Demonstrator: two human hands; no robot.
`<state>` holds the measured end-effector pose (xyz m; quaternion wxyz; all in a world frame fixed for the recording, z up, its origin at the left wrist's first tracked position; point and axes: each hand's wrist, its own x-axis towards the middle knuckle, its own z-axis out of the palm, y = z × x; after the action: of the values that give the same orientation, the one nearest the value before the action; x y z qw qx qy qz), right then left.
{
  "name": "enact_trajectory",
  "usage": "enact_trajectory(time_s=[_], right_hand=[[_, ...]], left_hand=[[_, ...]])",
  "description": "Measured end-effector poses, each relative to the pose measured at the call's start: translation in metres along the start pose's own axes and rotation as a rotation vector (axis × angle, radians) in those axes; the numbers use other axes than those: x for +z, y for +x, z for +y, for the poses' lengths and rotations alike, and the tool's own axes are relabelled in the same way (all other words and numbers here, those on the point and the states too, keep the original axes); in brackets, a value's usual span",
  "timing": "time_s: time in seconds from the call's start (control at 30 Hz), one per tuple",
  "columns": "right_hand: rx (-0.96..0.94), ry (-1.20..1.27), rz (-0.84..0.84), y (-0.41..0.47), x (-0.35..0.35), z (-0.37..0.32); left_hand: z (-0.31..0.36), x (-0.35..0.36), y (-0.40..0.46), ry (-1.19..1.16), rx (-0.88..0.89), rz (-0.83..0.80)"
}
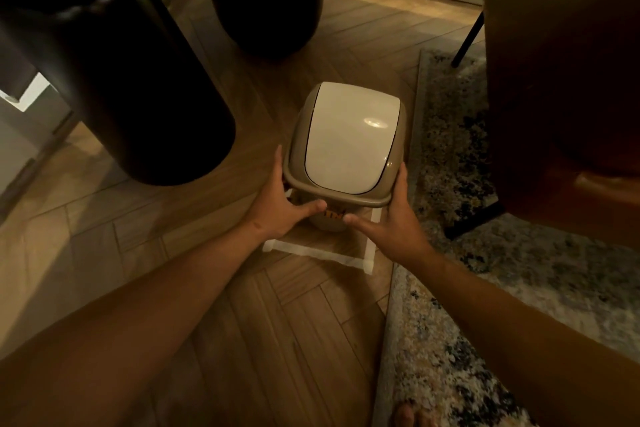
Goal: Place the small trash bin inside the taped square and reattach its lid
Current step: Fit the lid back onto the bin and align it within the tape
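Note:
A small beige trash bin (327,222) stands on the wooden floor inside a square of white tape (311,251). Its lid (346,139), a tan frame with a cream swing flap, sits on top of the bin. My left hand (284,204) grips the lid's left rim, thumb across the front of the bin. On the right rim rests my right hand (394,218), its thumb pointing left under the lid's front edge. Only the near edge and the right side of the tape show; the bin hides the far part.
Two tall dark vases (114,73) (266,0) stand to the left and behind. A brown leather chair (561,80) with a black leg is at the right, on a patterned rug (450,156) beside the tape. My bare toes (412,416) show at the bottom.

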<state>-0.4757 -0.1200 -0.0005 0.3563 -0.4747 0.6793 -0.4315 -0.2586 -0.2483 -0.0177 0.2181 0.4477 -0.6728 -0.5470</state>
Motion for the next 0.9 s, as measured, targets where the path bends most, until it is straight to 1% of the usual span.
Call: enact_trajectory(time_s=[0.1,0.27,0.4,0.67,0.77,0.83,0.9], right_hand=[[-0.013,0.035,0.079,0.001,0.008,0.001],[-0.028,0.025,0.108,0.003,0.008,0.003],[-0.028,0.011,0.136,0.001,0.011,0.005],[-0.001,-0.001,0.158,-0.011,0.014,0.007],[-0.025,-0.021,0.158,-0.010,0.013,0.006],[-0.051,-0.103,0.181,-0.007,0.009,0.002],[-0.037,-0.218,0.214,-0.004,0.006,-0.006]], left_hand=[[-0.002,0.003,0.004,-0.042,0.039,0.047],[0.002,0.000,0.002,-0.027,0.053,0.083],[0.004,-0.003,0.002,-0.012,0.090,0.053],[-0.003,-0.006,-0.004,-0.016,0.096,0.024],[-0.003,-0.007,-0.004,0.005,0.111,0.004],[0.000,-0.009,-0.004,0.049,0.124,-0.002],[0.005,-0.012,-0.002,0.097,0.151,-0.009]])
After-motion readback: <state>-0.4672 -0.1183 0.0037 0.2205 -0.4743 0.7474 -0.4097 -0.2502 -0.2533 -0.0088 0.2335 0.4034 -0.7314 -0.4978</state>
